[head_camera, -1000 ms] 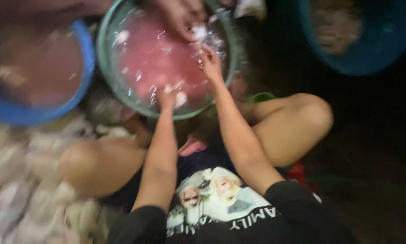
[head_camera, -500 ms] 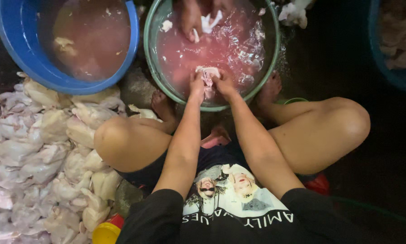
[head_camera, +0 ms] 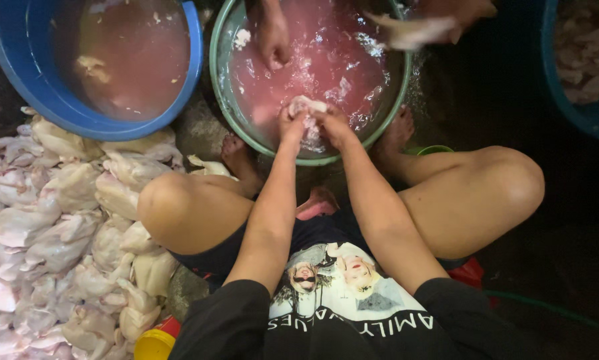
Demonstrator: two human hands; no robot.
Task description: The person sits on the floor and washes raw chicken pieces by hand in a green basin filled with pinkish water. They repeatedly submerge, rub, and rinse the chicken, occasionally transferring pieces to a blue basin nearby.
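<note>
— Dark wet floor (head_camera: 566,267) everywhere, with three tubs across the top of the frame. What are the hands doing?

— Both meet at the near rim of the round green plastic basin (head_camera: 217,80), top centre. The left hand (head_camera: 290,125) and right hand (head_camera: 334,127) are closed together around a pale raw chicken piece (head_camera: 306,107), holding it at the surface of the pink water (head_camera: 313,60).

— What could go wrong?

— The meat looks slick, so I'd guess it could slide out of that grip and splash bloody water over the rim onto the bare legs and the floor. The basin is also crowded: another person's hand (head_camera: 273,40) dips in at the top, and another at upper right lifts a second pale piece (head_camera: 413,30). Elbows could knock.

— And the rest?

— A heap of pale washed chicken pieces (head_camera: 66,227) lies on the floor at lower left, just beside the knee; splashes might reach it. The blue plastic tub of murky water (head_camera: 19,73) sits at upper left.
</note>
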